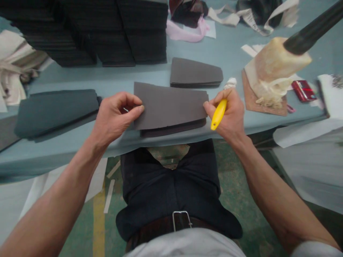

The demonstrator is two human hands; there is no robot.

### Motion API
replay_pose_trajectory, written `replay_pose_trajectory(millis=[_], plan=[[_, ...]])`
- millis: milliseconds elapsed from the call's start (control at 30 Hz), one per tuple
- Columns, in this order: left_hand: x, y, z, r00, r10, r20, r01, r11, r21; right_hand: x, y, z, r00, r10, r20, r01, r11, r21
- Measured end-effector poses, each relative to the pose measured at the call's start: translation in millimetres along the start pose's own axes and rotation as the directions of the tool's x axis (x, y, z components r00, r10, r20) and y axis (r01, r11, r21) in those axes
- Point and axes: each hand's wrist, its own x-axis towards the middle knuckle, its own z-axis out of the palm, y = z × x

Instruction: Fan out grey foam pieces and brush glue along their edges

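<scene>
A dark grey tapered sheet (171,107) is held by its two ends above a small stack of like pieces (174,129) at the table's front edge. My left hand (118,112) pinches its left end between thumb and fingers. At the right end, the thumb and fingertips of my right hand (227,110) meet the sheet's edge. That same hand also grips a brush with a yellow handle (219,114), its whitish tip (230,83) pointing away from me. Just behind the sheet lies another stack of grey pieces (197,72).
Tall stacks of black pieces (112,35) stand at the back left. Dark green-grey pieces (56,112) lie at left. On the right, a glue-crusted container (276,60) with a black rod (316,28) sits on a brown board (249,96), beside a red box (303,90).
</scene>
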Motion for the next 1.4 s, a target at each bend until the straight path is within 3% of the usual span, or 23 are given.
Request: replay_pose_trajectory(millis=[367,967,1400], plan=[[-1,-17,-0.6,0.992,0.011,0.127,-0.009,1.000,-0.011,-6,3,-4,0.999,0.030,0.024,-0.030,0.999,-0.014],[3,-27,5.1,0.985,0.002,0.172,0.006,0.999,-0.046,-3,15,-2,1.000,0.015,-0.013,-0.015,0.999,0.037],[3,-24,0.7,0.984,0.032,0.178,-0.017,0.996,-0.087,-5,4,-4,0.999,0.019,-0.028,-0.019,1.000,-0.006]])
